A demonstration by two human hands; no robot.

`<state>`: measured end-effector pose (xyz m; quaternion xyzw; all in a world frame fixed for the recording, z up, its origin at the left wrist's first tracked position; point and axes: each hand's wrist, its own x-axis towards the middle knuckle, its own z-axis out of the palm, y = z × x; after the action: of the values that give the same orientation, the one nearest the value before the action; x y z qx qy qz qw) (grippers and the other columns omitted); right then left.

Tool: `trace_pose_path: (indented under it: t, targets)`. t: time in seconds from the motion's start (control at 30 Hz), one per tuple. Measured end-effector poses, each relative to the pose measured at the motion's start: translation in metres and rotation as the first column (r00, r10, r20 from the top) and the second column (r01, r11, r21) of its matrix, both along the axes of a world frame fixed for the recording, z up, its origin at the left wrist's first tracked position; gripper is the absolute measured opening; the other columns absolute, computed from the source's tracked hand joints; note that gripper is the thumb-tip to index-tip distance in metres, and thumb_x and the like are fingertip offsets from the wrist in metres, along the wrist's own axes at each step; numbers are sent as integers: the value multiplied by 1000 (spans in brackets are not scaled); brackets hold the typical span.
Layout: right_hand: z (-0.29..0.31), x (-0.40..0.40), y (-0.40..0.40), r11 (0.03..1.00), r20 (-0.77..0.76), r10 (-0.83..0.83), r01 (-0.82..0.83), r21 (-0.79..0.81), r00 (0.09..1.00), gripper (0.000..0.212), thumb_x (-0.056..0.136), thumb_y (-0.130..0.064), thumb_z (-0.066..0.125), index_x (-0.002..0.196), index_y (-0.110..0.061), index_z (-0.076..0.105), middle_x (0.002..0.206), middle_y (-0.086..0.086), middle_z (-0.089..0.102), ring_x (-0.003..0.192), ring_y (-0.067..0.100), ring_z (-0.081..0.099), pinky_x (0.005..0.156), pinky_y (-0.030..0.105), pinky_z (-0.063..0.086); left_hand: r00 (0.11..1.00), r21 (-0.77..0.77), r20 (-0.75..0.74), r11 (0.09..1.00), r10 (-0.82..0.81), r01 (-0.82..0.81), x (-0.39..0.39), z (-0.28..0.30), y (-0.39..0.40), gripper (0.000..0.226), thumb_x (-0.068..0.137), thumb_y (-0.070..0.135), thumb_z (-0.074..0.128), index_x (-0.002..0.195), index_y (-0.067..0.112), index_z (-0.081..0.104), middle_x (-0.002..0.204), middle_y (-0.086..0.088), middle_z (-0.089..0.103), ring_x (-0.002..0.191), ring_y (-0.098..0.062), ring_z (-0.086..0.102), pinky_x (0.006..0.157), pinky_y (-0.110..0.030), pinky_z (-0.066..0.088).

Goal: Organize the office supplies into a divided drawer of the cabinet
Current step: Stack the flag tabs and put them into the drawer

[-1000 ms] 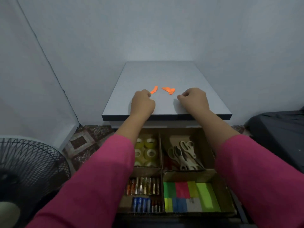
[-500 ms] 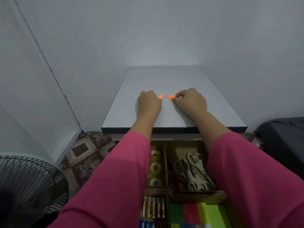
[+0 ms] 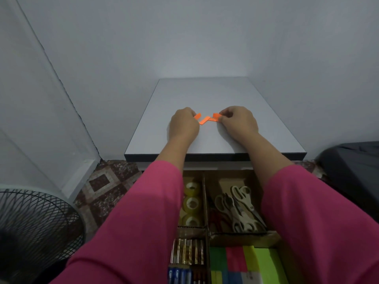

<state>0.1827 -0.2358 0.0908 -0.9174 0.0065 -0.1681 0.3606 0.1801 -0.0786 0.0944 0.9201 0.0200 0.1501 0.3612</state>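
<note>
Orange strips (image 3: 205, 119) lay on the cabinet top (image 3: 205, 93), left hand (image 3: 184, 125) and right hand (image 3: 239, 121) each pinching one; in the drawer (image 3: 270, 237) below, tape, scissors, batteries and notes already sat sorted, so little seemed left

No legible text, label or number anywhere

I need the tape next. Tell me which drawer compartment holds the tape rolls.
The back-left compartment: three clear tape rolls lie in a row there. Beside it are scissors; in front, batteries.
</note>
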Motion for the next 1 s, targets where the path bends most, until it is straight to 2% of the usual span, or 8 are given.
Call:
trace_pose_path:
  t: [0.13, 0.2, 0.3, 0.5, 0.6, 0.77, 0.9, 1.0]
  targets:
    - [2, -3, -2, 978, 18, 57, -59, 200, 998, 28, 86, -45, 64, 100, -22, 73, 95, -8, 68, 92, 10, 59, 77, 27, 45, 998, -89, 43, 995, -39, 42, -2, 1, -1, 16, 95, 22, 54, 100, 14, 66, 95, -1, 65, 88, -19, 60, 76, -33, 49]
    - [1, -1, -2, 989, -35, 89, -84, 121, 995, 25, 84, -46, 65, 97, -27, 74, 97, -10, 70, 94, 10, 60, 81, 30, 48, 997, -29, 21, 997, -71, 72, -2, 1, -3, 17, 93, 26, 56, 100, 16, 68, 95, -1, 66, 89, -19, 60, 75, -32, 49]
    - [0, 1, 1, 996, -67, 65, -68, -50, 996, 26, 88, -39, 61, 108, -27, 71, 111, -6, 68, 105, 15, 59, 90, 32, 47, 997, 79, -39, 994, -69, 72, -2, 2, -5, 23, 92, 31, 58, 107, 16, 66, 101, -2, 65, 95, -21, 58, 83, -37, 50]
    - [1, 1, 2, 994, -55, 32, -37, -100, 998, 18, 87, -41, 61, 94, -27, 70, 99, -2, 66, 101, 20, 56, 88, 40, 50, 997, 109, 7, 992, -72, 71, -6, 2, -3, 14, 92, 29, 58, 98, 18, 64, 101, -3, 63, 99, -23, 54, 84, -41, 50]
    - [1, -2, 1, 997, -46, 41, -43, -59, 998, 10, 87, -38, 62, 89, -28, 62, 97, -5, 64, 99, 18, 56, 89, 37, 49, 996, 23, 3, 996, -87, 87, -8, 3, -1, 7, 91, 25, 57, 93, 18, 60, 94, 0, 62, 90, -21, 57, 81, -39, 51]
    - [3, -15, 1, 997, -37, 78, -79, -12, 996, 23, 91, -32, 63, 104, -15, 69, 104, 3, 66, 95, 16, 56, 80, 27, 43, 984, -222, -18, 961, -175, 167, -15, 3, 3, 5, 87, 23, 64, 91, 24, 66, 94, 2, 66, 91, -18, 62, 88, -43, 53]
    - [7, -45, 5, 993, -68, 88, -93, -71, 994, 24, 93, -30, 61, 107, -12, 69, 107, 5, 67, 88, 11, 50, 78, 23, 36, 962, -232, -54, 941, -266, 247, -38, 4, 6, 6, 87, 22, 66, 85, 27, 67, 92, 6, 66, 93, -16, 61, 90, -42, 52]
    - [9, -83, 4, 992, -78, 120, -122, -18, 990, 22, 91, -30, 62, 105, -14, 69, 99, 0, 66, 88, 11, 55, 75, 22, 40, 952, -252, -39, 925, -305, 286, -69, 3, 4, 5, 87, 22, 66, 88, 27, 66, 88, 10, 65, 89, -11, 61, 86, -36, 53]
